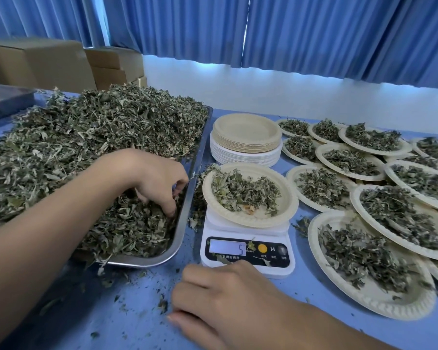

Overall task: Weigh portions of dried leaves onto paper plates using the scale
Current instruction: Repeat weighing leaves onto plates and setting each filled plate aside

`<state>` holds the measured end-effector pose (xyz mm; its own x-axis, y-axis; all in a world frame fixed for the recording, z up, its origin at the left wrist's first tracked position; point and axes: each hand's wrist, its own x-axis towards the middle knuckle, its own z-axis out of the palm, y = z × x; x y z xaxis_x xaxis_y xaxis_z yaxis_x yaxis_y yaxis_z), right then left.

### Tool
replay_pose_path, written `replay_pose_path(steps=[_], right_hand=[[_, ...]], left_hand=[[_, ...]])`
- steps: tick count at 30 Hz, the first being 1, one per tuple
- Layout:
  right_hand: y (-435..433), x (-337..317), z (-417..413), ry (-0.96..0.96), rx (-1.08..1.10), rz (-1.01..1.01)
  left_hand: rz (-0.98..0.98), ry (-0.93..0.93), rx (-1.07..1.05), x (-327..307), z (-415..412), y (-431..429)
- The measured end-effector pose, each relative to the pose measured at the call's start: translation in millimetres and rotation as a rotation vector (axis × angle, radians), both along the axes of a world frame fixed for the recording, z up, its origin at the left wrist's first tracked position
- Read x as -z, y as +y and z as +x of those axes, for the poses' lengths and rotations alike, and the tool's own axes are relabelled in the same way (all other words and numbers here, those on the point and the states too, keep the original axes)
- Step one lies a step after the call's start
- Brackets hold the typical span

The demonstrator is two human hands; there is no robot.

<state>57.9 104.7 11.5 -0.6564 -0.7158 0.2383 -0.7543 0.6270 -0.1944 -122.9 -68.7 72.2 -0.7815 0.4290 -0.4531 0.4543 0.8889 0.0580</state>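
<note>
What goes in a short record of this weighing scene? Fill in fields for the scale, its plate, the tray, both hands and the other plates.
scale: white, on the blue table, display reads 5
plate on scale: holds a small portion
tray: metal, left of the scale, heaped with dried leaves
left hand: fingers curled into the dried leaves in the tray
right hand: rests on the table before the scale, holding nothing
empty plates: one stack behind the scale
filled plates: many, overlapping, right of the scale

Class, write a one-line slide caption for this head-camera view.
Left hand grips dried leaves in the tray; a loaded plate sits on the scale showing 5.
</note>
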Motion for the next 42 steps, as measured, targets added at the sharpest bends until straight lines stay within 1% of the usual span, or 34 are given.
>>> replay_pose_path(steps=[4,12,17,20,26,32,37,39,41,42], right_hand=[[0.3,-0.9,0.2,-0.004,-0.002,-0.002],[1.0,-1.8,1.1,0.014,-0.007,0.001],[1.4,0.6,0.8,0.006,-0.012,-0.009],[1.7,0.7,0.4,0.002,-0.013,-0.017],[1.4,0.0,0.3,0.009,-0.011,-0.015],[1.6,-0.1,0.1,0.009,-0.016,-0.010],[2.0,-0.7,0.3,0.007,-0.007,-0.013],[1.9,-0.7,0.2,0.005,-0.007,-0.014],[1.8,-0.9,0.2,0.003,-0.005,-0.006],[1.9,-1.3,0.3,0.004,-0.003,0.000]], left_hand=[[0.032,-0.009,-0.011,0.8,2.6,1.1],[0.076,0.104,-0.037,-5.1,0.5,-1.0],[0.149,0.123,-0.051,-14.2,0.7,-10.9],[0.204,0.196,-0.067,-19.3,2.9,-14.0],[0.238,0.378,-0.128,-18.3,6.4,-2.9],[0.250,0.393,-0.165,-15.6,6.6,-0.2],[0.423,0.437,-0.179,-17.0,4.9,2.4],[0.577,0.454,-0.181,-16.8,6.1,5.5],[0.745,0.515,-0.195,-15.8,6.8,9.2],[0.791,0.548,-0.197,-15.1,6.3,10.8]])
